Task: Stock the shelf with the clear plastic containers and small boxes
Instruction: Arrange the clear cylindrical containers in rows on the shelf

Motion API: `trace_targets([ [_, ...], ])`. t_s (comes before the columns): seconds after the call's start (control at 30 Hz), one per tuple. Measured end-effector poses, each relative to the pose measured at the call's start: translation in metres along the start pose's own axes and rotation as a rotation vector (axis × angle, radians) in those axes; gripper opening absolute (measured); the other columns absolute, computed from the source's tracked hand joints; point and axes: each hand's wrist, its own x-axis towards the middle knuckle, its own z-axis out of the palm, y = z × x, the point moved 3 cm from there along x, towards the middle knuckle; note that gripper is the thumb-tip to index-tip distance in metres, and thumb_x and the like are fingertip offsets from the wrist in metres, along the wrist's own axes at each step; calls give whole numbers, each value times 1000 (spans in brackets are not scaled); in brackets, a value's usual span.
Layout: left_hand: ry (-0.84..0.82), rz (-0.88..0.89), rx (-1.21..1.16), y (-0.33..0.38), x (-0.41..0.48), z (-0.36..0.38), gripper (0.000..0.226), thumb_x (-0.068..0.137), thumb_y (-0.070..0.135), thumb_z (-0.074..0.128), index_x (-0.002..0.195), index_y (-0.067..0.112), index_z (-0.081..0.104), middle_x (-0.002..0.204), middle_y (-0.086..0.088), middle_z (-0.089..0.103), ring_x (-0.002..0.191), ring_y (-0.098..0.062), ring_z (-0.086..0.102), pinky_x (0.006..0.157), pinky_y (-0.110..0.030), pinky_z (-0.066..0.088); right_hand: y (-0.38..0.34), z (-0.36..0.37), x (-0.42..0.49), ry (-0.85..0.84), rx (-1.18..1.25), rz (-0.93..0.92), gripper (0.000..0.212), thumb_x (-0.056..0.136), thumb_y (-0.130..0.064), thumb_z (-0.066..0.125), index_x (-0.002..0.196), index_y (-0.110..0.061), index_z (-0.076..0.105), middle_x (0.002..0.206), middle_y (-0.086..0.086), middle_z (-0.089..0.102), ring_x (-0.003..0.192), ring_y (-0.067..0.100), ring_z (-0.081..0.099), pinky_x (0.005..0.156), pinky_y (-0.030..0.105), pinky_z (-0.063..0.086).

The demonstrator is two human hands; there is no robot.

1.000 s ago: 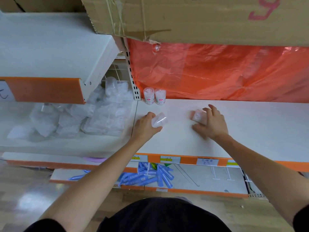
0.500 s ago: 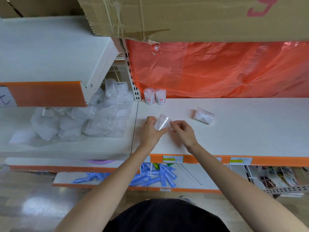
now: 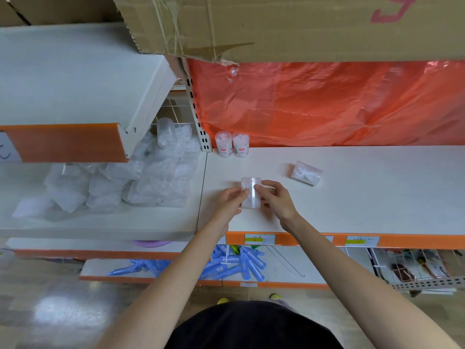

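A small clear plastic cylindrical container (image 3: 249,192) is pinched between the left hand (image 3: 230,204) and right hand (image 3: 275,200) above the white shelf (image 3: 364,197); being smooth, it could be dropped or tipped over when released.

Your fingers (image 3: 237,197) are covering parts of the clear container (image 3: 251,183); the cardboard box (image 3: 302,26) is running off the top edge.
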Motion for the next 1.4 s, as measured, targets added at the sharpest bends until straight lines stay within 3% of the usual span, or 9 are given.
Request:
trace_targets([
  [0.1, 19, -7, -67, 2, 0, -1, 32, 91, 31, 67, 118, 15, 60, 108, 0, 64, 101, -13, 58, 86, -29, 49, 3, 1, -4, -43, 40, 3, 23, 96, -28, 63, 113, -13, 63, 107, 10, 70, 97, 21, 66, 84, 31, 52],
  [0.27, 36, -11, -152, 2, 1, -2, 43, 89, 31, 69, 124, 8, 56, 121, -10, 63, 110, -26, 62, 87, -31, 53, 13, 1, -13, -103, 27, 38, 28, 99, -28, 56, 121, -12, 64, 116, 8, 70, 103, 16, 66, 91, 31, 49],
  [0.43, 42, 20, -126, 2, 0, -3, 43, 90, 32, 68, 124, 8, 56, 120, -10, 65, 105, -23, 65, 85, -30, 53, 15, 6, -16, -163, 50, 68, 31, 103, -28, 46, 117, -8, 66, 114, 7, 72, 108, 19, 68, 94, 40, 48],
  [0.6, 52, 46, -42, 6, -6, -5, 29, 96, 34, 58, 119, 16, 61, 115, -2, 67, 106, -16, 63, 85, -30, 48, 12, 6, -21, -99, 48, 31, 25, 99, -28, 57, 114, -10, 67, 108, 12, 73, 102, 21, 69, 92, 34, 50],
  [0.77, 35, 39, -54, 7, -8, -2, 28, 95, 35, 60, 118, 18, 59, 116, -3, 68, 105, -19, 66, 90, -36, 50, 9, 5, -23, -21, 113, -12, 10, 95, -20, 64, 104, -18, 68, 92, 4, 72, 85, 14, 66, 77, 22, 53],
  [0.93, 34, 40, -61, 6, -8, 5, 25, 92, 38, 65, 110, 21, 61, 117, -7, 67, 111, -24, 63, 90, -36, 51, 9, 5, -26, 27, 91, -67, 29, 88, -19, 73, 115, -13, 66, 105, 4, 73, 96, 12, 67, 85, 24, 52],
  [1.03, -4, 25, -81, 5, -10, 7, 19, 91, 38, 65, 102, 23, 64, 113, -4, 69, 111, -20, 63, 89, -33, 51, 8, 6, -29, 49, 61, -96, 37, 81, -16, 80, 114, -11, 65, 102, 2, 72, 91, 7, 66, 78, 17, 51],
  [1.3, -37, 39, -126, 9, -10, 2, 22, 94, 31, 62, 110, 17, 63, 112, -4, 70, 106, -19, 64, 90, -34, 48, 5, -1, -31, -27, 81, -71, 30, 87, -12, 73, 115, -12, 64, 93, -3, 66, 86, 6, 63, 72, 13, 49],
  [1.4, -74, 37, -162, 8, -8, 0, 33, 97, 31, 57, 123, 10, 59, 117, -7, 69, 111, -21, 63, 91, -33, 49, 7, -6, -31, -50, 88, -43, 31, 90, -17, 71, 120, -15, 63, 102, 4, 66, 92, 10, 63, 72, 14, 49],
])
